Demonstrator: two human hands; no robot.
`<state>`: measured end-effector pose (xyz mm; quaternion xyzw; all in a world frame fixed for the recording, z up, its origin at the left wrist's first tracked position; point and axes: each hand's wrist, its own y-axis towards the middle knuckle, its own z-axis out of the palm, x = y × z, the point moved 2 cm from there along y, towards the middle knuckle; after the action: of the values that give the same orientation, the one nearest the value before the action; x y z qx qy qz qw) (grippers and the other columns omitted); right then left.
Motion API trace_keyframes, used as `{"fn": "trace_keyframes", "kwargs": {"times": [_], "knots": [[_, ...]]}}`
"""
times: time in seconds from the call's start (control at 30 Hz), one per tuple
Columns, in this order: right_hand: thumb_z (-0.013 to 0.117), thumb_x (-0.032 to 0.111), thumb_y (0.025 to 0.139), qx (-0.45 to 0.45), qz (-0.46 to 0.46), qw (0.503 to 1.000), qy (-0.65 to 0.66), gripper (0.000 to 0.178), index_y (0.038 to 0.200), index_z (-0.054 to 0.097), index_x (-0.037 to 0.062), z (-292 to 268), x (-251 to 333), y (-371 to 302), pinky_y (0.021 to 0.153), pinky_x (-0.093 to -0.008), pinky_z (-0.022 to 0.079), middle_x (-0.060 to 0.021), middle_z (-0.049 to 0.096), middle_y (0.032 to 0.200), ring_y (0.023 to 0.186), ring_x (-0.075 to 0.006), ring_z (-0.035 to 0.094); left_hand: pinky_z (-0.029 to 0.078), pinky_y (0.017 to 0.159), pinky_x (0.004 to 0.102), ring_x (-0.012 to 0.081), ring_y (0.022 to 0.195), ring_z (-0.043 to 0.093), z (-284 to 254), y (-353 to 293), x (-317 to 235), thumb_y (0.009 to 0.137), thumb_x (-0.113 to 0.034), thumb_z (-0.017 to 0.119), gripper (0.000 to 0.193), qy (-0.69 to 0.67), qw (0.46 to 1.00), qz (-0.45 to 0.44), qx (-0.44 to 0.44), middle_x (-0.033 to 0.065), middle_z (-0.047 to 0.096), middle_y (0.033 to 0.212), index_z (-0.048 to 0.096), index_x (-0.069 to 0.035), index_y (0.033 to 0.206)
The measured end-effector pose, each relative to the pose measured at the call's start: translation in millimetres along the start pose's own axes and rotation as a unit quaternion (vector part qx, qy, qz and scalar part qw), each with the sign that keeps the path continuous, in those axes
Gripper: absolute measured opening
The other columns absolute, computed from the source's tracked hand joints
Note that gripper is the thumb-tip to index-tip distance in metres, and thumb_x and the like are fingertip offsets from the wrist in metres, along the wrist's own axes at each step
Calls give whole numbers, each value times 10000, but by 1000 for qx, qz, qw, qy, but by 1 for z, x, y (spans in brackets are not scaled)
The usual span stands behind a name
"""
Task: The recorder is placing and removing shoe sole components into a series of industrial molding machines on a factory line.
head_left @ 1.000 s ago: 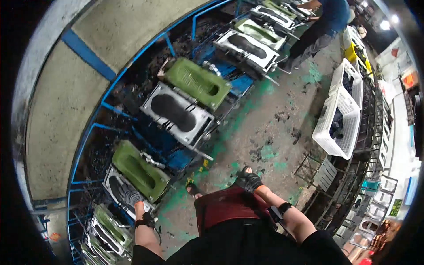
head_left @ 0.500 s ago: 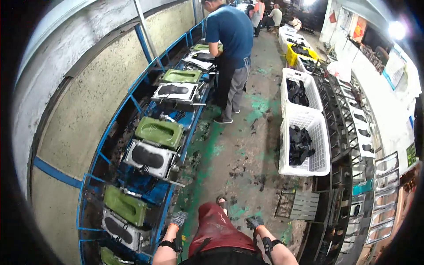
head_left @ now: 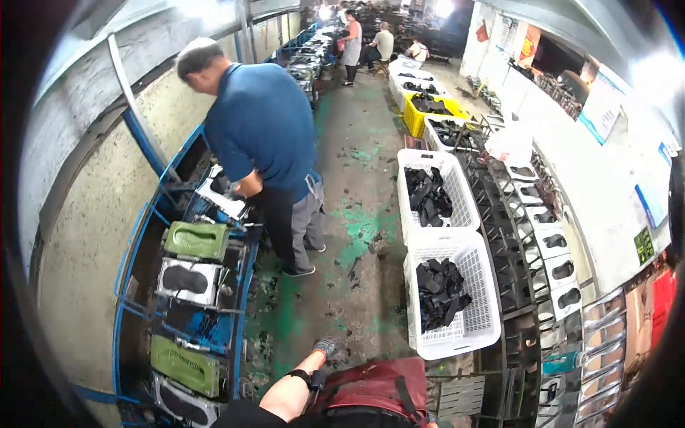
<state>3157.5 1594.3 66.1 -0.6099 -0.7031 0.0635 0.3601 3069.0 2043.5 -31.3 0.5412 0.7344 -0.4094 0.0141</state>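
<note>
My left hand [head_left: 325, 347], in a grey striped glove, hangs in front of my dark red apron [head_left: 385, 381]. Its fingers look loosely stretched and I see nothing in them. A black strap and a small device sit round that forearm. My right hand is out of sight; only a sliver of skin shows at the lower edge, right of the apron. To the left, a blue-framed line carries green mould halves [head_left: 187, 365] and metal plates [head_left: 189, 281] with dark sole-shaped middles. Both stand apart from my left hand.
A person in a blue shirt [head_left: 264, 121] bends over the line ahead on the left. White crates [head_left: 489, 329] of black pieces and a yellow crate [head_left: 414, 120] stand along the right. Beside them runs a dark rack [head_left: 510, 267] with sole plates. More people are farther back.
The view has moved forward and turned, so the person in blue and the crates appear closer. My left hand has swung forward across the apron; my right hand has left the picture.
</note>
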Motion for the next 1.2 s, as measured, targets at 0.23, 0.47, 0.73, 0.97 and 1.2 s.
{"fn": "trace_keyframes", "kwargs": {"times": [0.23, 0.47, 0.73, 0.97, 1.2], "knots": [[561, 404, 972, -36, -5, 997, -63, 366, 1042, 721, 82, -124, 135, 263, 691, -449, 566, -139, 759, 922, 757, -335, 707, 560, 925, 505, 356, 1081, 702, -150, 242, 2, 899, -390, 609, 390, 34, 994, 59, -86, 117, 729, 1204, 728, -151, 1182], [573, 406, 963, -75, -59, 979, -179, 364, 1024, 715, 77, -277, 327, 544, 689, -459, 568, -148, 754, 919, 751, -346, 699, 562, 904, 515, 353, 1056, 712, -315, 362, 66, 898, -379, 628, 376, -190, 969, -34, -157, 104, 736, 1184, 716, -189, 1210], [739, 327, 878, 20, 114, 925, 361, 343, 638, 600, 125, -344, 518, 865, 434, -417, 426, -36, 518, 513, 435, -200, 526, 564, 881, 526, 350, 1027, 723, -483, 566, 146, 898, -367, 651, 373, -476, 847, -107, -210, 90, 743, 1161, 701, -232, 1242], [692, 218, 863, 76, -74, 963, 246, 94, 914, 728, 148, -311, 624, 1028, 550, -427, 491, -87, 637, 681, 552, -232, 599, 568, 861, 454, 369, 1023, 719, -735, 756, 228, 939, -365, 574, 385, -118, 972, -145, -145, 182, 733, 1148, 708, -121, 1205], [655, 310, 935, -16, -488, 855, -175, 223, 988, 696, 98, -276, 863, 1160, 731, -415, 518, -132, 722, 961, 801, -299, 640, 522, 970, 479, 398, 1097, 672, -986, 790, 289, 959, -303, 545, 325, -160, 893, -219, -360, 211, 690, 1229, 704, -102, 1158]]}}
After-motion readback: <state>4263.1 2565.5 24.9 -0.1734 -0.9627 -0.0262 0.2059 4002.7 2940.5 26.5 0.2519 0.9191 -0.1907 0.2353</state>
